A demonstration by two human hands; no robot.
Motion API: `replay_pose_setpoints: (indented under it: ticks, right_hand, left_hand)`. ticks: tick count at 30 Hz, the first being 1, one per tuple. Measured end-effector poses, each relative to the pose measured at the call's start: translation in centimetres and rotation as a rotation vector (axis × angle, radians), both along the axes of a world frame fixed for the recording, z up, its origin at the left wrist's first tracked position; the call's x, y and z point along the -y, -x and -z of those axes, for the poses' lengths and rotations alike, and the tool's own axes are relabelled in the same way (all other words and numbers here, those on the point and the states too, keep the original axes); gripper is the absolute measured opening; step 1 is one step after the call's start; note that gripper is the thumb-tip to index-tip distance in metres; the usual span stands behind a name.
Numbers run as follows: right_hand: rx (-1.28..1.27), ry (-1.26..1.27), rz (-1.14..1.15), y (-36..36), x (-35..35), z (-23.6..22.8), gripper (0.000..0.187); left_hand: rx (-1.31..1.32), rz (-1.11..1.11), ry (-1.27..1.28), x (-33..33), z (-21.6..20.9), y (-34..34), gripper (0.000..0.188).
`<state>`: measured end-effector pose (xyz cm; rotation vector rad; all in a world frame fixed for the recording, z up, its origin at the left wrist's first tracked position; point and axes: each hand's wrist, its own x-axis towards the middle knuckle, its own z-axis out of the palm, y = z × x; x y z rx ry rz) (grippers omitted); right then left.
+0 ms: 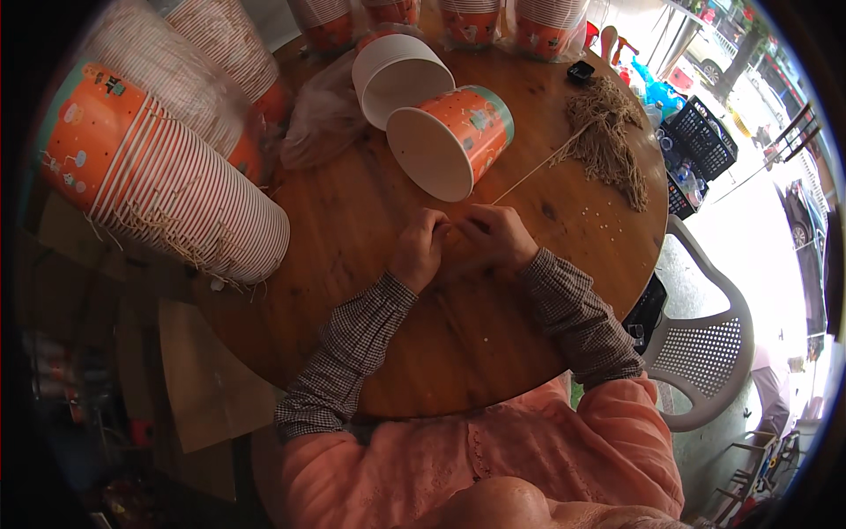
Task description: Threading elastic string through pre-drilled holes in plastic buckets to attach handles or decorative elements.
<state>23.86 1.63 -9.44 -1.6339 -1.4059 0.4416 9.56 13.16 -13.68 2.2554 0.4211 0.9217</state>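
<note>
Both of my hands are close together over the middle of the round wooden table, fingers pinched. From my right hand (pixel 502 236) a thin tan string (pixel 538 170) stretches up and right to a tangled bundle of tan strings (pixel 606 123). My left hand (pixel 419 247) is closed at the fingertips, and what it pinches is too small to make out. Just beyond my hands an orange and green paper bucket (pixel 480 132) lies on its side, its white mouth facing me. Against it rests another white-lined paper bucket (pixel 401 79), also tipped over.
A long nested stack of orange paper buckets (pixel 198 189) leans at the left, with loose strings over it. Bagged stacks (pixel 555 22) line the far edge of the table (pixel 458 353). A small black object (pixel 580 71) sits by the bundle. A plastic chair (pixel 705 353) stands at right.
</note>
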Motion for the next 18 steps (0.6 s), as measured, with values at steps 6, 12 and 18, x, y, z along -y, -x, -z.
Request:
replay_pose_setpoints:
  ticks: [6, 12, 18]
  right_hand:
    - [-0.005, 0.067, -0.011, -0.1, 0.0, 0.1, 0.015]
    - [-0.073, 0.017, 0.03, -0.1, -0.3, 0.9, 0.015]
    - [-0.089, -0.004, 0.047, -0.1, -0.2, 0.3, 0.014]
  left_hand:
    - [0.081, 0.045, -0.045, -0.2, -0.4, -0.2, 0.008]
    - [0.079, 0.043, -0.066, -0.1, -0.6, -0.3, 0.009]
    - [0.129, 0.046, -0.085, -0.4, -0.8, -0.7, 0.009]
